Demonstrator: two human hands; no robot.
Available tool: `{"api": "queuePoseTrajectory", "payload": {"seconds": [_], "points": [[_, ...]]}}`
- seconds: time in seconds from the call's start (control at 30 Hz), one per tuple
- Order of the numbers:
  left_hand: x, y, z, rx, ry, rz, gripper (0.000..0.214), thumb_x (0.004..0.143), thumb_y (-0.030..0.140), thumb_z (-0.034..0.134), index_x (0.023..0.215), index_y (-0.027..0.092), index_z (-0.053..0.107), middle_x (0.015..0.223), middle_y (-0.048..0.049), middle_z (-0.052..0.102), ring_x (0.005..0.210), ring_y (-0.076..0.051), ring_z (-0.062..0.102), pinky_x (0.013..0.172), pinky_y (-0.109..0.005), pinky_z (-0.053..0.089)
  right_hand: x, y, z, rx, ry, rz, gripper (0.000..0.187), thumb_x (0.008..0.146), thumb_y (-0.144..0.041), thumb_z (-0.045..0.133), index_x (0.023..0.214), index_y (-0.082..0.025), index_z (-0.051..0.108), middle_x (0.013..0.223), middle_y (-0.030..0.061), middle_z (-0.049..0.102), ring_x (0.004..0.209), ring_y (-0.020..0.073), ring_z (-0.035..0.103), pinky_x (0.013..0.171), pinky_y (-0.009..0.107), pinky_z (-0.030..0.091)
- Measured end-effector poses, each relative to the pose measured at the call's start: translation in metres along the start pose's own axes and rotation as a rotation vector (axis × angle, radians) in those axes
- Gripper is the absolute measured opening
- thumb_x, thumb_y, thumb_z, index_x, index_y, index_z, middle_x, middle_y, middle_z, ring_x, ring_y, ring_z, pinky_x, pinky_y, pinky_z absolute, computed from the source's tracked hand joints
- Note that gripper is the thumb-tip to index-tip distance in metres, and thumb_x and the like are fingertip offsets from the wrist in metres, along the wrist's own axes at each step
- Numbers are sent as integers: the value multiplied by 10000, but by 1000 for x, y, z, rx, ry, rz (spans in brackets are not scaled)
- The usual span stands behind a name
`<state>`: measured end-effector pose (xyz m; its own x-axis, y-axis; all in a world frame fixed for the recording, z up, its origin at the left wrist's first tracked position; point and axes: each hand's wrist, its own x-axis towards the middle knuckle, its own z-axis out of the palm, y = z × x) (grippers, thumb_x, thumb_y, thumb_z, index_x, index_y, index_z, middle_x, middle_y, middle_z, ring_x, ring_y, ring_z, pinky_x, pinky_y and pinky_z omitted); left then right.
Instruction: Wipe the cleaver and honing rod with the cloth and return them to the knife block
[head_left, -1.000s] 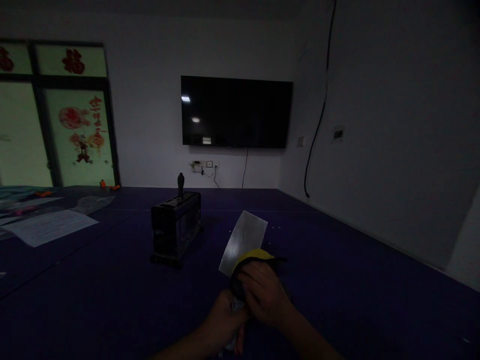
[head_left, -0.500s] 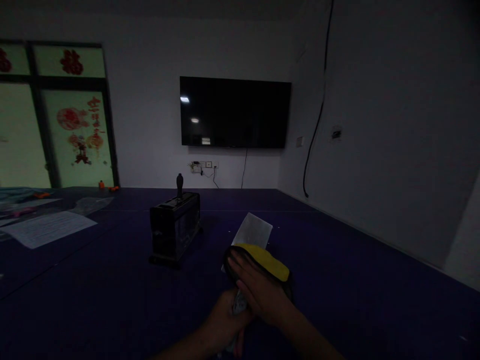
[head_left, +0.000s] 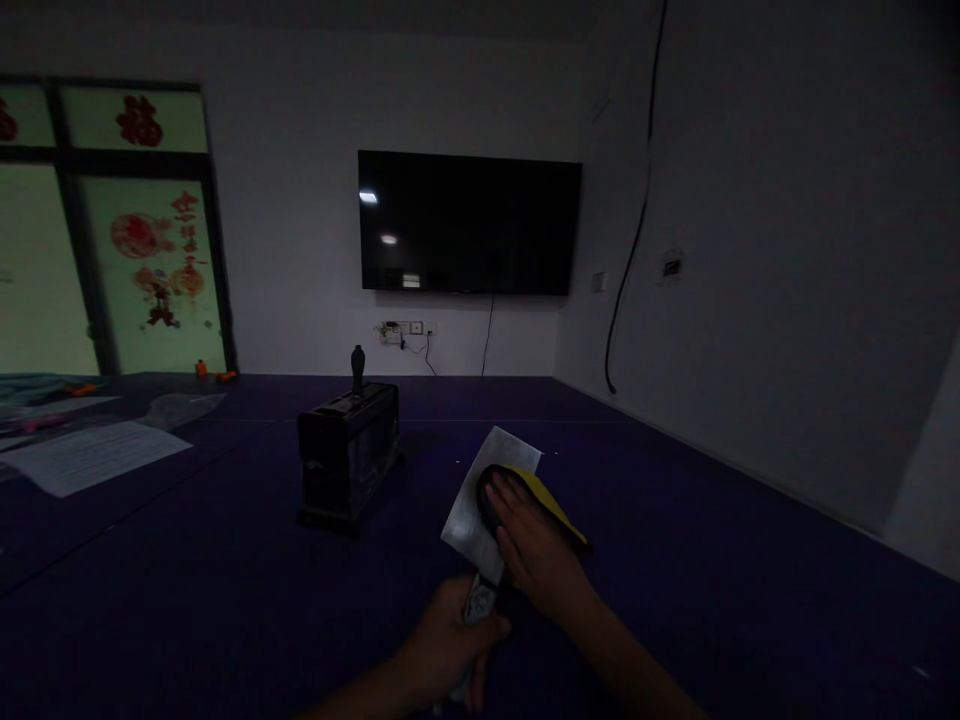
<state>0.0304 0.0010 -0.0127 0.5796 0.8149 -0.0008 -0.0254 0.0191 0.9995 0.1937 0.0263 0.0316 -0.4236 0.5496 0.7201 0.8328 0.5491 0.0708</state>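
One purple-blue bench [head_left: 225, 600] carries one black box [head_left: 349, 450]. Left of and behind the box, on glass panels [head_left: 37, 270], one red 福 [head_left: 139, 120] reads whole; the red writing [head_left: 187, 230] below is blurred. One television [head_left: 472, 225] hangs behind the box. One sheet [head_left: 97, 455] lies left of it, its lines illegible. Right of the box are two hands: the left hand [head_left: 454, 630] clamped round the handle [head_left: 480, 600] of one broad metal blade [head_left: 469, 525], the right hand [head_left: 536, 555] stretched over one yellow-and-black cloth [head_left: 555, 508] against the blade, grip unclear
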Motion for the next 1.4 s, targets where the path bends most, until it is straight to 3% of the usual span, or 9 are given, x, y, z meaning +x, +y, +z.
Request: {"api": "queuePoseTrajectory", "payload": {"seconds": [0.33,0.5,0.83,1.2,1.4], "points": [[0,-1,1,-36,32,-5,442,643,528,644,831,175,456,350,91,453,260,-111,442,286,-178,332,-2,3,3,26,189,-43,587,894,-117,359,1447,-192,175,1451,118,331,1334,241,299,1033,463,390],[1,2,2,-63,41,11,477,611,562,641,808,168,458,337,79,461,256,-108,431,271,-178,331,-5,1,4,53,166,-68,589,846,-65,361,1420,-160,269,1409,117,405,1330,228,310,1017,440,415],[4,-1,-2,-111,50,16,472,645,538,628,867,155,464,350,77,470,265,-134,464,280,-196,347,-7,-6,3,156,51,-276,560,796,-53,367,1354,-102,387,1354,134,470,1301,206,363,1026,417,413],[-2,6,1,11,-12,-23,340,676,445,609,812,182,442,358,92,467,268,-106,449,286,-169,331,-3,10,4,18,224,-54,553,876,-104,378,1415,-186,285,1397,105,426,1315,230,343,1015,451,420],[-2,8,-1,67,-31,-33,353,670,474,603,789,188,433,354,92,455,258,-96,421,277,-166,307,-4,21,8,-16,304,63,541,888,-129,368,1418,-199,281,1397,114,425,1313,246,346,1009,483,411]]}}
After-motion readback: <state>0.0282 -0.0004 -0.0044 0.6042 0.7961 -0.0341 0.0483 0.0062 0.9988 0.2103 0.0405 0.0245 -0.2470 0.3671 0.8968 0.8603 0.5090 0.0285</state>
